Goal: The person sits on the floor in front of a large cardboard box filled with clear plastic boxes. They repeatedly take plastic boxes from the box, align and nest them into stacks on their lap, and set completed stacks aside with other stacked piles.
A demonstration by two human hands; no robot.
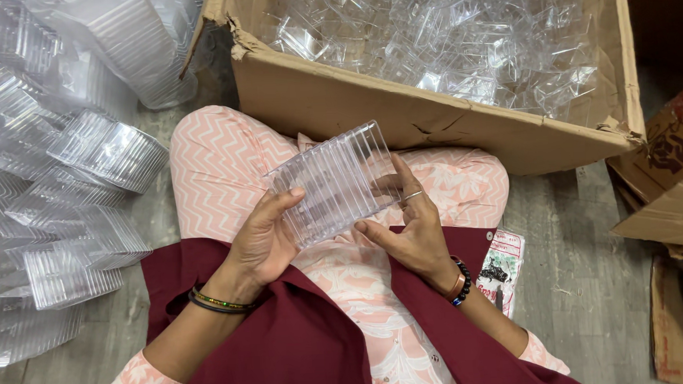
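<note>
Both my hands hold one clear ribbed plastic container [332,183] above my lap. My left hand [265,237] grips its lower left edge, thumb on top. On the other side, my right hand [411,227] supports the lower right edge, fingers spread behind it and a ring on one finger. The container is tilted, its ribbed face toward me. I sit cross-legged in pink patterned trousers with a maroon cloth over my lap.
A big cardboard box [399,113] full of loose clear plastic pieces stands just beyond my knees. Stacks of clear ribbed containers [65,189] fill the floor at left. A small printed packet [500,266] lies by my right knee. More cardboard [668,193] is at right.
</note>
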